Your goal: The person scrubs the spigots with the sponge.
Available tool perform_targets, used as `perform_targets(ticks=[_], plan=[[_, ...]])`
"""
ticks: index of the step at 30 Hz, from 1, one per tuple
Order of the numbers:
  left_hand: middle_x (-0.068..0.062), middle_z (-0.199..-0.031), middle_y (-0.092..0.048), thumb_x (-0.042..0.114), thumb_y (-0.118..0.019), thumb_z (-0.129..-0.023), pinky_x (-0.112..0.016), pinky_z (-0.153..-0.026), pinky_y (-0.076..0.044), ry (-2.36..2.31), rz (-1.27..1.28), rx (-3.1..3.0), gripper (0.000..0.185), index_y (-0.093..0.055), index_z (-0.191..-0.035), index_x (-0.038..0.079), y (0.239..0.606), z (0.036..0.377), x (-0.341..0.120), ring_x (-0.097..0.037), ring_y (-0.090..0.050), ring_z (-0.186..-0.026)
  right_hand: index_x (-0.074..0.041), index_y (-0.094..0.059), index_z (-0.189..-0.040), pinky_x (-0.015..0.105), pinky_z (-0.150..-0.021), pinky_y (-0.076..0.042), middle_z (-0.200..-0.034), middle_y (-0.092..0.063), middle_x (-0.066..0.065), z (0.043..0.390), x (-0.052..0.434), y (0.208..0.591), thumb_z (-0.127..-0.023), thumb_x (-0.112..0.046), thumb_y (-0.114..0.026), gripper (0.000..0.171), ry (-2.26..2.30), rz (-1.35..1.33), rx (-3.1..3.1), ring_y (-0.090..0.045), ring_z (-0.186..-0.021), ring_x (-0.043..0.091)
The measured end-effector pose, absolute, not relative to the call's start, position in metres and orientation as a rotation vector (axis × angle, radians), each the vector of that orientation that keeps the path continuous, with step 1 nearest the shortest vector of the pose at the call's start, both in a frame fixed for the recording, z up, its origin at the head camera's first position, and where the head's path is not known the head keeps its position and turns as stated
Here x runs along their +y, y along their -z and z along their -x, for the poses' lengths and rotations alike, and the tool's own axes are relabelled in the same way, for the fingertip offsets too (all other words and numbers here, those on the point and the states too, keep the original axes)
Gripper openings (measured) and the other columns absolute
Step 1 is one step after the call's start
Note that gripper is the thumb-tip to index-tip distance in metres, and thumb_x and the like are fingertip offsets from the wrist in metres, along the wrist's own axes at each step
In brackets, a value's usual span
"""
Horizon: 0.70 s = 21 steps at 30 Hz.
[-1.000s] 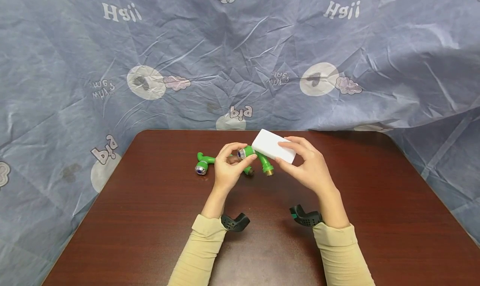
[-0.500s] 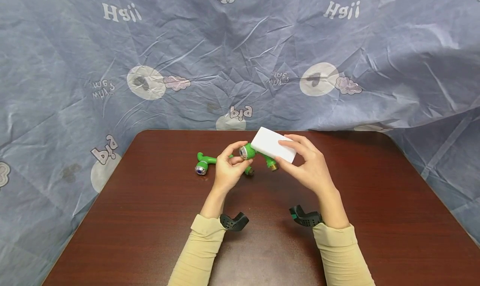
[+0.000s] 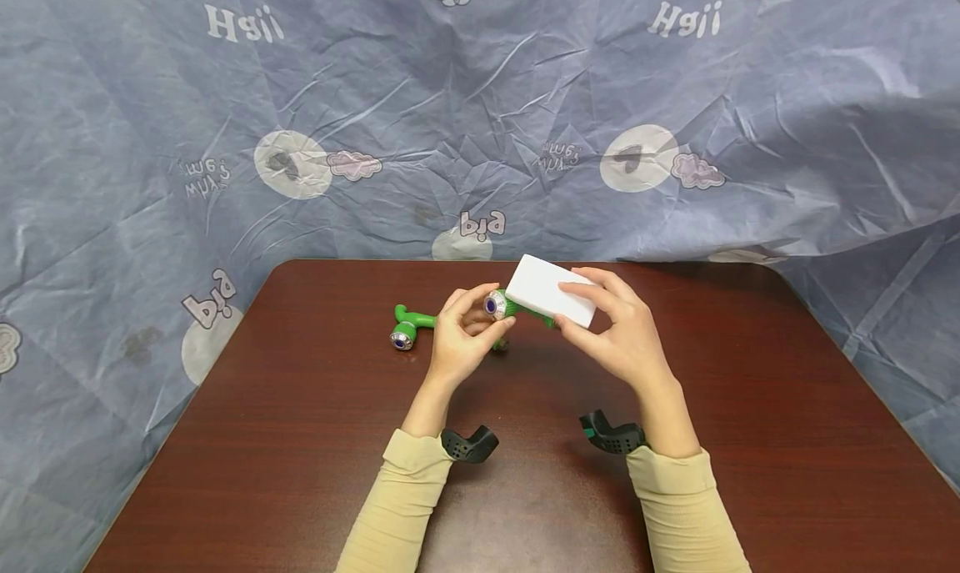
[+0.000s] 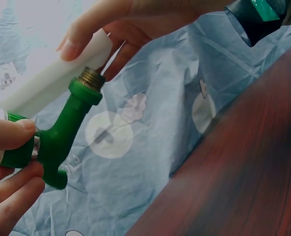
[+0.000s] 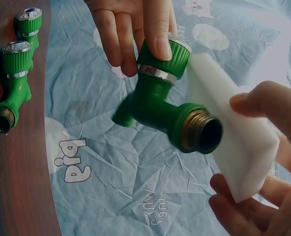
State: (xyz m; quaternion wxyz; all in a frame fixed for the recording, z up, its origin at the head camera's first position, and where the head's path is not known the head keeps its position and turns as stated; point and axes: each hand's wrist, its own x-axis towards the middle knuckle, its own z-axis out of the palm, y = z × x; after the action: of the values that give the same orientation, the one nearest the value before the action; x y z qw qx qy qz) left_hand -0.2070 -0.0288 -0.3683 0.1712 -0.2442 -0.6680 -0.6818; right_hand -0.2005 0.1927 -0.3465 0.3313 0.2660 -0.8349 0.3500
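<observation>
Right wrist view shows held tap's [image 5: 160, 101] brass thread, head view hides it

The blue backdrop cloth [image 3: 480, 114] carries mirrored print reading "Hgii", "big" and "booi".

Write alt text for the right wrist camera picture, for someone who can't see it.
A left hand grips the knob of a green plastic tap, held in the air with its brass threaded mouth toward the camera, while the right hand holds a white sponge block against it. Two more green taps lie on the dark wooden table at left.
</observation>
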Motion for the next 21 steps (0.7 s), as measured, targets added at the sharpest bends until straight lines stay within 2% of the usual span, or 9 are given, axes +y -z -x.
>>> perform_targets(ticks=[9,15,21], plan=[[-0.019,-0.087,-0.051,-0.004,-0.078,-0.072,-0.042,-0.068,-0.056,1.822,0.613,-1.891,0.043,-0.062,-0.112,-0.007,0.3683,0.2063,-0.0264,-0.034,-0.063,-0.08,-0.012,-0.072,-0.103,0.028,-0.08,-0.041,-0.115,-0.061,0.006,0.2008,0.1951,0.3468,-0.069,-0.013,-0.078,0.034,-0.927,-0.69,-2.193,-0.056,-0.105,0.025],[-0.017,-0.086,-0.052,-0.005,-0.08,-0.068,-0.041,-0.066,-0.056,1.824,0.586,-1.855,0.042,-0.064,-0.107,-0.008,0.3697,0.2076,-0.0251,-0.029,-0.064,-0.078,-0.012,-0.072,-0.103,0.031,-0.078,-0.042,-0.115,-0.061,0.006,0.2015,0.1962,0.3473,-0.069,-0.015,-0.077,0.035,-0.902,-0.668,-2.196,-0.056,-0.104,0.024],[-0.02,-0.086,-0.051,-0.005,-0.082,-0.066,-0.041,-0.063,-0.056,1.828,0.574,-1.81,0.042,-0.063,-0.103,-0.011,0.3702,0.2082,-0.0241,-0.033,-0.065,-0.072,-0.01,-0.071,-0.102,0.037,-0.077,-0.042,-0.113,-0.061,0.009,0.2031,0.1956,0.3486,-0.068,-0.018,-0.077,0.035,-0.83,-0.683,-2.171,-0.056,-0.103,0.028]])
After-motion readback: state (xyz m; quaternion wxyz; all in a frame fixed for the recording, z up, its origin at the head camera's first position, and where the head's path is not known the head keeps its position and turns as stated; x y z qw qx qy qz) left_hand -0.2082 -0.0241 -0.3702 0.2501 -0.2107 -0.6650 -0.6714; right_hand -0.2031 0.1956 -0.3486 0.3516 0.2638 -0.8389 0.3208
